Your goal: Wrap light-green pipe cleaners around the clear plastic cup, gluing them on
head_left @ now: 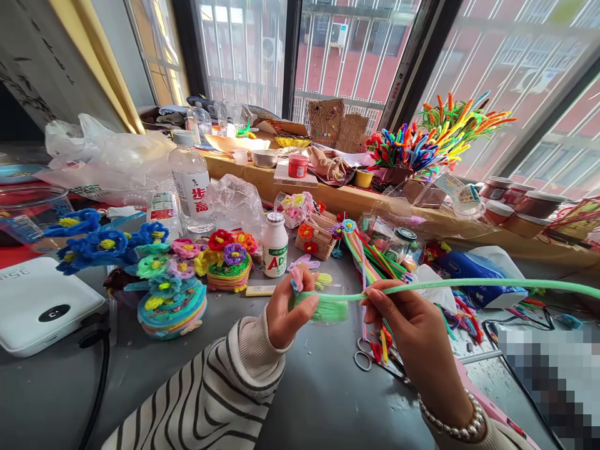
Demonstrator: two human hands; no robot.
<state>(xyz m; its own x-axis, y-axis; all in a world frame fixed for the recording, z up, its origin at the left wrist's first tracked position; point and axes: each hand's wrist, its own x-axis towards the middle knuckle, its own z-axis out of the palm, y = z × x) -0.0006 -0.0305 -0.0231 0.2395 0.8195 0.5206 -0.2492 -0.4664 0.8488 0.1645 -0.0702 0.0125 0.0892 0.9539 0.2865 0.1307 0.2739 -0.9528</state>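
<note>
My left hand (287, 312) is closed on a flat coil of light green pipe cleaner (330, 310), slightly blurred, with a pink and blue bit showing at the fingertips. From the coil a long green pipe cleaner (473, 283) runs out to the right past the frame's edge. My right hand (405, 325) pinches that strand a short way from the coil. Below and between the hands lie scissors (362, 355) beside short red and yellow pieces. Behind my left hand stands a white drink bottle (275, 247) with a straw.
Pipe-cleaner flowers (107, 245) and two round, colourful flower-topped pieces stand left, near a white power bank (44, 309) with a black cable. A water bottle (191, 187) stands behind. Bundled pipe cleaners (403, 150) fill the sill. A blue tissue pack (478, 278) lies right.
</note>
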